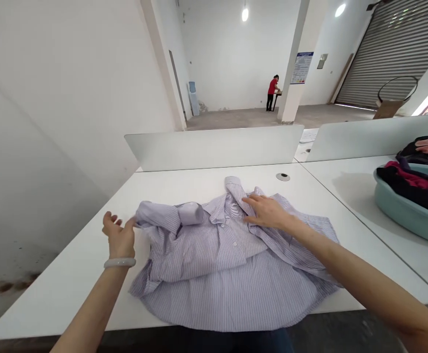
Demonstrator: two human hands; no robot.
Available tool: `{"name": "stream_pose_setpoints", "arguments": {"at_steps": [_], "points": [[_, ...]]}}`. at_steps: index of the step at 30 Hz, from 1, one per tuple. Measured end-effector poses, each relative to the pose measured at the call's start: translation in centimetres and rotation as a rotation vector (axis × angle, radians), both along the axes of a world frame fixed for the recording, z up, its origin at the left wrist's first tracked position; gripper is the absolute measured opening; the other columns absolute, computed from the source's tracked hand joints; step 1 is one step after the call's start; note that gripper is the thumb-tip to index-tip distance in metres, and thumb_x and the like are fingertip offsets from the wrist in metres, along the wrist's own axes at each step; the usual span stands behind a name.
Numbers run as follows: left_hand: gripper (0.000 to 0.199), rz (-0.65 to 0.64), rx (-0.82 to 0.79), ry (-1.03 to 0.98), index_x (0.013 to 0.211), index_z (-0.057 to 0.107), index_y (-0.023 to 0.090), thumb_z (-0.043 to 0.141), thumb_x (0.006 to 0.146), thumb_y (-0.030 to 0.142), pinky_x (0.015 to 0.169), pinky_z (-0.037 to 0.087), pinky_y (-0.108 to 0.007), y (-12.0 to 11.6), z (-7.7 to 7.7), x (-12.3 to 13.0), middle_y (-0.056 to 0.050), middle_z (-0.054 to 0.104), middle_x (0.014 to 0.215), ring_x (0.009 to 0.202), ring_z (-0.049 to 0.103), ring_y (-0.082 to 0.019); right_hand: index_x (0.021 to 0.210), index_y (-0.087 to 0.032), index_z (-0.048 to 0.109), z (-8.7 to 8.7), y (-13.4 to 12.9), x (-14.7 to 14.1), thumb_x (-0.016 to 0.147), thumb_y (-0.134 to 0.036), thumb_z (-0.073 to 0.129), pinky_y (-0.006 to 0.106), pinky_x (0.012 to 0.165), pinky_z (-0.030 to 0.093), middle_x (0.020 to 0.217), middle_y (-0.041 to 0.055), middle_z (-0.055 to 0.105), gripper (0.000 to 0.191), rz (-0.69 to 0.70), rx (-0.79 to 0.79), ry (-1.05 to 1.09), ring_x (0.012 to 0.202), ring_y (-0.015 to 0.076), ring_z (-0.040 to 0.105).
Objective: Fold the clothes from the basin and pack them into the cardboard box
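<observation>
The open right hand [267,212] is resting flat on a lilac-striped cotton button-front shirt [214,264] at lower centre on the white laminate desk [70,294], while the open left hand [120,240] is touching its bunched sleeve [158,216], gripping nothing.

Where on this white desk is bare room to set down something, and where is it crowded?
Bare desk lies left of the left hand and the striped shirt. Another strip runs between the shirt and the far divider panel, beside the cable grommet. Crowded: the shirt under the right hand, and the teal basin of dark clothes on the next desk.
</observation>
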State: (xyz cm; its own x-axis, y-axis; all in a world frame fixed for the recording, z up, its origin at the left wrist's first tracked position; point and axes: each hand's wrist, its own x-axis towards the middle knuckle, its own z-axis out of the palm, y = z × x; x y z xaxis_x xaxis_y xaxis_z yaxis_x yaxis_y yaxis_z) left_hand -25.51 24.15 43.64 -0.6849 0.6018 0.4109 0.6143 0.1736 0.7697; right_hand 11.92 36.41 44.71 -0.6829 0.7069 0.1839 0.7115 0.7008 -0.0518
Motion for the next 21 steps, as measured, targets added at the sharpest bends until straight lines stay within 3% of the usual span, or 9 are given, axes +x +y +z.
{"name": "stream_pose_setpoints", "arguments": {"at_steps": [2,3,6,8,10,12,15,18,21], "points": [[0.058,0.051,0.027,0.186,0.137,0.032,0.020,0.051,0.084,0.034,0.109,0.029,-0.052,-0.6,-0.5,0.6,-0.014,0.029,0.139,0.134,0.028,-0.032,0.130,-0.020,0.051,-1.8,0.6,0.1,0.085,-0.033,0.050,0.034,0.076,0.045,0.108,0.0119,0.064,0.046,-0.090,-0.090,-0.093,0.095,0.0268,0.060],[0.049,-0.011,0.033,0.329,0.131,0.041,0.018,0.050,0.085,0.032,0.112,0.024,-0.052,-0.4,-0.6,1.6,-0.014,0.030,0.138,0.135,0.025,-0.032,0.128,-0.020,0.053,-2.2,1.0,0.4,0.085,-0.025,0.046,0.033,0.076,0.044,0.105,0.0106,0.066,0.044,-0.129,-0.112,-0.081,0.093,0.0249,0.061],[0.029,-0.359,-0.013,0.571,0.112,0.057,0.019,0.042,0.089,0.030,0.112,0.026,-0.045,1.6,-0.4,6.3,-0.012,0.043,0.128,0.130,0.034,-0.028,0.122,-0.021,0.058,-1.2,2.8,2.8,0.082,-0.017,0.041,0.029,0.076,0.043,0.102,0.0075,0.067,0.044,-0.249,-0.060,0.178,0.086,0.0204,0.061],[0.030,-0.594,-0.141,0.575,0.113,0.057,0.021,0.040,0.092,0.031,0.109,0.033,-0.039,3.9,-0.5,9.6,-0.010,0.046,0.128,0.126,0.040,-0.023,0.122,-0.022,0.059,0.3,4.4,6.3,0.081,-0.020,0.043,0.031,0.075,0.043,0.095,0.0070,0.068,0.044,-0.349,0.015,0.393,0.079,0.0200,0.060],[0.034,-0.724,-0.314,0.569,0.120,0.054,0.019,0.040,0.092,0.032,0.106,0.036,-0.033,6.5,-0.9,12.3,-0.010,0.047,0.130,0.122,0.046,-0.021,0.119,-0.021,0.061,1.5,6.0,11.2,0.079,-0.022,0.047,0.035,0.074,0.043,0.083,0.0085,0.066,0.043,-0.477,0.057,0.479,0.074,0.0220,0.058],[0.039,-0.743,-0.494,0.580,0.126,0.050,0.016,0.041,0.093,0.034,0.102,0.039,-0.032,9.0,-1.5,14.1,-0.012,0.045,0.133,0.117,0.050,-0.021,0.112,-0.021,0.064,2.1,7.3,16.3,0.076,-0.021,0.052,0.042,0.074,0.041,0.083,0.0135,0.064,0.038,-0.680,0.094,0.411,0.075,0.0269,0.058],[0.040,-0.686,-0.659,0.595,0.126,0.049,0.015,0.042,0.091,0.034,0.094,0.044,-0.037,11.7,-2.3,15.2,-0.015,0.046,0.131,0.112,0.054,-0.026,0.117,-0.022,0.061,2.2,7.2,20.6,0.070,-0.016,0.055,0.049,0.074,0.041,0.111,0.0220,0.060,0.047,-0.864,0.214,0.304,0.089,0.0342,0.058],[0.038,-0.653,-0.701,0.614,0.121,0.053,0.013,0.047,0.085,0.024,0.091,0.044,-0.041,13.1,-2.9,15.5,-0.016,0.051,0.123,0.112,0.052,-0.030,0.130,-0.020,0.052,1.8,5.3,17.9,0.074,-0.022,0.052,0.048,0.081,0.043,0.135,0.0204,0.046,0.056,-0.697,0.290,0.247,0.103,0.0342,0.055],[0.040,-0.618,-0.733,0.652,0.121,0.053,0.012,0.050,0.081,0.018,0.091,0.044,-0.040,13.4,-3.1,15.7,-0.017,0.052,0.122,0.113,0.051,-0.031,0.125,-0.020,0.056,0.8,3.2,10.2,0.086,-0.031,0.042,0.034,0.081,0.046,0.118,0.0131,0.060,0.043,-0.365,0.051,0.167,0.094,0.0224,0.060]]}}
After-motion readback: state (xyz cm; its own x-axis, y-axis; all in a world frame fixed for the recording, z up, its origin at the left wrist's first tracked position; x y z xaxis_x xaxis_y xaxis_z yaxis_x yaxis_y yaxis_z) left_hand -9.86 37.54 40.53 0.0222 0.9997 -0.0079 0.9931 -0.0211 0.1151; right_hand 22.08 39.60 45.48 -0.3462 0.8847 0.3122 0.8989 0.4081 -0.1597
